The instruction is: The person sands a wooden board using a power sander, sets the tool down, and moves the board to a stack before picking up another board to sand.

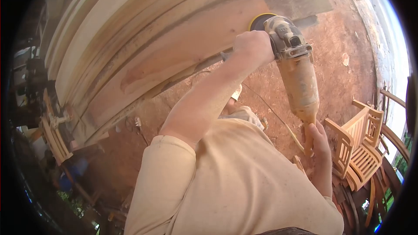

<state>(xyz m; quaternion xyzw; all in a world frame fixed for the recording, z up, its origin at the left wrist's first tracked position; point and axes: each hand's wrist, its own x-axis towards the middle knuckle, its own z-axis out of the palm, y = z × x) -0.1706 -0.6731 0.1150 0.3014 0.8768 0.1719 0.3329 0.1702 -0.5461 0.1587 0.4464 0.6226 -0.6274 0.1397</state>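
Note:
A dusty angle sander [300,85] with a round, yellow-edged pad [257,21] rests at the right end of a wide reddish-brown wooden board [183,56]. My left hand [254,45] is closed in a fist against the head of the sander; the part it grips is hidden beneath it. Lower down, my right hand [317,138] wraps around the narrow rear handle. A power cord [276,115] trails near that handle across the ground. The board's surface shows a paler stretch and a darker patch toward its left.
Several long planks [117,21] lie side by side beyond the board. At right, a slatted wooden chair [359,148] stands on reddish, dusty ground [348,74]. Wooden frame pieces [54,135] are at left, with a blue object [72,174] below them. My foot shows under the board's edge.

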